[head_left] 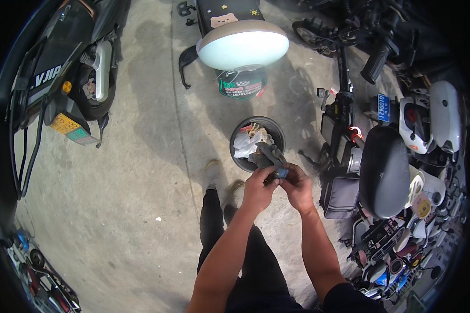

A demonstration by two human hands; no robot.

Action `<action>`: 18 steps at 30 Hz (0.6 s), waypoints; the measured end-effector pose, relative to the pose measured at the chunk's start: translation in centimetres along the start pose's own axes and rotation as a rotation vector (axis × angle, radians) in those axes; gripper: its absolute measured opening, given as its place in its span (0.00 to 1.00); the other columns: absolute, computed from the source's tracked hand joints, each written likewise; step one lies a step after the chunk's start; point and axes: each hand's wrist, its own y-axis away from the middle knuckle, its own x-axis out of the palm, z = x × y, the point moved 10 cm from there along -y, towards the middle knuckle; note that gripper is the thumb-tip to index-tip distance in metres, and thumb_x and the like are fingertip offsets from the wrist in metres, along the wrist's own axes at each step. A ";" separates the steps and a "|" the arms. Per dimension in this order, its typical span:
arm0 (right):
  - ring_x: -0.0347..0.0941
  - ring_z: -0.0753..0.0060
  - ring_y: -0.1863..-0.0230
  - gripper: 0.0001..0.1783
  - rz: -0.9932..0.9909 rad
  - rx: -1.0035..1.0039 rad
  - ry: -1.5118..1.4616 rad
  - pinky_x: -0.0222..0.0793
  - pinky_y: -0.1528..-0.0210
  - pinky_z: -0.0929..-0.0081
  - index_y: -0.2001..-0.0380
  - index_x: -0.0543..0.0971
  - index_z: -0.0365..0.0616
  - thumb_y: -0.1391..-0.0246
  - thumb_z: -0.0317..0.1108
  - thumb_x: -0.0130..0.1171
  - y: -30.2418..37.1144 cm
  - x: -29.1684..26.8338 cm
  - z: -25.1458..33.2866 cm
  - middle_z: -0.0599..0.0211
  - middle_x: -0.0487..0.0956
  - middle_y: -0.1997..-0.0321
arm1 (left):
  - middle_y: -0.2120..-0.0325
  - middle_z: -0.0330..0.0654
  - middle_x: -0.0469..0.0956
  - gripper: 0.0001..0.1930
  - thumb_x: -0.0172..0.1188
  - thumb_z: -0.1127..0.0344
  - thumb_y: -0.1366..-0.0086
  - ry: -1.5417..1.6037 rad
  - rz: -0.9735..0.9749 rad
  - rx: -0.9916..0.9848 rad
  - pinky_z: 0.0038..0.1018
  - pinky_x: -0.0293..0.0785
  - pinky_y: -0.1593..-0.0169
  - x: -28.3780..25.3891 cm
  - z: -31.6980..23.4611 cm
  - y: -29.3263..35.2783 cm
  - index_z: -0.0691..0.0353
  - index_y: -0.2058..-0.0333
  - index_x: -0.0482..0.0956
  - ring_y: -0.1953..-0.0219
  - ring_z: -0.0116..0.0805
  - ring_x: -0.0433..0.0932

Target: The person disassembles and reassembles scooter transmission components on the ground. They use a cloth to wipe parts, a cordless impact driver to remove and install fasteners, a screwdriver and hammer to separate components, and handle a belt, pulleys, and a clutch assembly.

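I stand on a concrete floor with both hands raised in front of me. My left hand (258, 189) and my right hand (297, 183) together grip a crumpled grey glove (270, 155) with a blue cuff. The glove hangs just above the near rim of a round black waste bin (236, 136) stuffed with white paper and scraps. My legs in dark trousers and my shoes (212, 171) show below the hands.
A pale green scooter (242, 46) stands beyond the bin. A black scooter (68, 73) with a yellow plate is parked at the left. Several scooters and a black seat (384, 172) crowd the right side. Tools lie at the lower left (42, 276).
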 end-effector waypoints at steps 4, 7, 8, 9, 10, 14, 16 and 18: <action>0.81 0.74 0.51 0.25 -0.019 -0.037 0.202 0.78 0.46 0.73 0.40 0.73 0.36 0.40 0.11 0.61 -0.5 -0.1 1.0 0.62 0.84 0.53 | 0.59 0.47 0.85 0.13 0.69 0.73 0.35 0.063 -0.052 0.019 0.33 0.81 0.57 -0.8 0.8 -0.7 0.61 0.52 0.85 0.62 0.39 0.86; 0.80 0.76 0.53 0.23 -0.024 -0.058 0.200 0.78 0.48 0.75 0.43 0.74 0.36 0.40 0.11 0.60 -0.2 0.1 1.4 0.63 0.84 0.54 | 0.65 0.45 0.85 0.11 0.69 0.73 0.34 0.050 -0.128 -0.004 0.30 0.79 0.59 -1.8 1.5 -0.2 0.63 0.54 0.85 0.65 0.35 0.85; 0.80 0.76 0.53 0.22 -0.027 -0.054 0.151 0.78 0.49 0.75 0.44 0.75 0.36 0.40 0.11 0.60 0.1 -0.1 1.5 0.64 0.84 0.55 | 0.67 0.45 0.85 0.10 0.69 0.73 0.34 0.074 -0.157 -0.029 0.29 0.79 0.60 -2.0 1.8 -0.1 0.63 0.54 0.85 0.66 0.33 0.85; 0.80 0.76 0.54 0.21 -0.033 -0.066 0.169 0.77 0.51 0.76 0.45 0.74 0.37 0.40 0.10 0.59 0.2 -0.1 1.7 0.64 0.84 0.55 | 0.67 0.42 0.85 0.09 0.68 0.73 0.33 0.072 -0.194 -0.039 0.27 0.78 0.61 -2.6 1.9 -0.1 0.63 0.54 0.84 0.66 0.29 0.84; 0.80 0.77 0.54 0.21 -0.039 -0.073 0.156 0.77 0.52 0.76 0.46 0.74 0.37 0.40 0.10 0.59 0.2 -0.3 2.0 0.64 0.83 0.55 | 0.68 0.40 0.85 0.09 0.67 0.74 0.31 0.083 -0.228 -0.053 0.25 0.78 0.61 -3.4 2.0 -0.4 0.64 0.54 0.84 0.67 0.26 0.83; 0.80 0.75 0.54 0.25 -0.004 -0.131 0.150 0.76 0.55 0.76 0.45 0.72 0.39 0.44 0.07 0.55 0.6 -0.6 3.3 0.63 0.82 0.54 | 0.69 0.40 0.85 0.07 0.66 0.73 0.31 0.081 -0.289 -0.079 0.25 0.77 0.63 -4.1 1.2 -1.0 0.64 0.55 0.84 0.69 0.23 0.81; 0.80 0.73 0.54 0.28 -0.001 -0.097 0.184 0.75 0.54 0.75 0.44 0.71 0.40 0.46 0.06 0.55 0.7 -0.8 3.4 0.62 0.82 0.53 | 0.69 0.40 0.85 0.07 0.67 0.71 0.31 -0.029 -0.285 -0.049 0.26 0.77 0.62 -4.4 -0.1 -1.1 0.64 0.56 0.85 0.68 0.24 0.82; 0.80 0.71 0.54 0.31 -0.009 -0.091 0.172 0.75 0.54 0.74 0.42 0.69 0.41 0.47 0.07 0.55 0.8 -0.9 3.9 0.62 0.81 0.53 | 0.69 0.41 0.85 0.08 0.68 0.68 0.31 -0.136 -0.267 0.003 0.27 0.77 0.62 -4.5 -1.7 -1.3 0.64 0.57 0.85 0.67 0.24 0.82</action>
